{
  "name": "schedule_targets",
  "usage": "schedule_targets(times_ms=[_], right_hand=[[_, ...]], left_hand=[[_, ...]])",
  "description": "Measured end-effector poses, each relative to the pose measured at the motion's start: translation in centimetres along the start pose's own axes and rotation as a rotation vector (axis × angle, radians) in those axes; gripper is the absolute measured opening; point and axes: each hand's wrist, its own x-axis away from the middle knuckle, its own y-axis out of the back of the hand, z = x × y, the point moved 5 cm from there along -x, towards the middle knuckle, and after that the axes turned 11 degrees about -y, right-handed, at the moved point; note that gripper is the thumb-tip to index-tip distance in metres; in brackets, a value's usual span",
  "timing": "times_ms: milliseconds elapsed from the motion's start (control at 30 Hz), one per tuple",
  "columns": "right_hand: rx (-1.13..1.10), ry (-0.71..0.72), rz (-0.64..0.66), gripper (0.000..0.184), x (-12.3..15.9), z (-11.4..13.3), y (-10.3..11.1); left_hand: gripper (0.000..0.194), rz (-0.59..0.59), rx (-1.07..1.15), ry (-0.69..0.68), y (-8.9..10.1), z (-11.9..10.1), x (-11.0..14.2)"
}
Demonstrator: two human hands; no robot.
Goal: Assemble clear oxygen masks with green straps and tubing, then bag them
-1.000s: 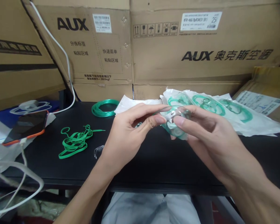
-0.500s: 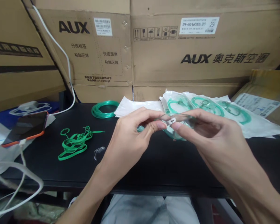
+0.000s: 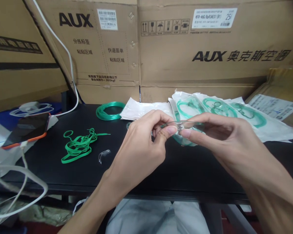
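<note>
In front of me, above the desk, a clear green-tinted plastic oxygen mask (image 3: pixel 178 123) is seen nearly edge-on, gripped by both hands. My left hand (image 3: pixel 146 139) pinches its left part between thumb and curled fingers. My right hand (image 3: pixel 215 133) holds the right part, thumb below and fingers along the far side. Between the two thumbs is a small whitish fitting (image 3: pixel 181 128) on the mask. More green clear plastic (image 3: pixel 185 141) shows just below the thumbs; I cannot tell whether it belongs to the same mask. Much of the mask is hidden by the fingers.
Left on the black desk lie tangled green elastic straps (image 3: pixel 79 148), a small clear bent piece (image 3: pixel 104 155) and coiled green tubing (image 3: pixel 109 111). White packets (image 3: pixel 249 113) with green tubing lie behind my hands. A phone (image 3: pixel 30 130) and white cables sit far left; cartons (image 3: pixel 166 71) stand behind.
The view has shifted slightly. The small fitting between my thumbs looks turned and less exposed, and my left fingers are more curled. Both hands keep their hold on the mask.
</note>
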Motion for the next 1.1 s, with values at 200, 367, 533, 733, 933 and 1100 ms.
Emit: schedule_targets(times_ms=[200,367,533,733,933,1100], right_hand=[[-0.021,-0.042,0.020,0.015,0.0,-0.6,0.6],[0.036,-0.002,-0.097,0.015,0.2,0.0,0.4],[0.029,-0.025,-0.079,0.017,0.2,0.4,0.5],[-0.013,-0.097,0.087,0.011,-0.1,-0.8,0.8],[-0.024,-0.166,0.148,0.009,-0.1,-1.4,0.8],[-0.081,-0.168,0.176,0.006,-0.2,-1.1,0.3]], left_hand=[[0.011,-0.019,-0.003,-0.047,-0.3,-0.1,-0.1],[0.008,-0.054,-0.029,-0.094,-0.3,0.1,0.0],[0.012,-0.047,-0.051,-0.104,-0.5,-0.1,0.1],[0.013,-0.021,-0.098,-0.136,-0.5,-1.1,0.0],[0.012,0.047,-0.135,-0.112,-0.8,-1.1,0.1],[0.011,0.084,-0.143,-0.084,-0.9,-1.1,0.1]])
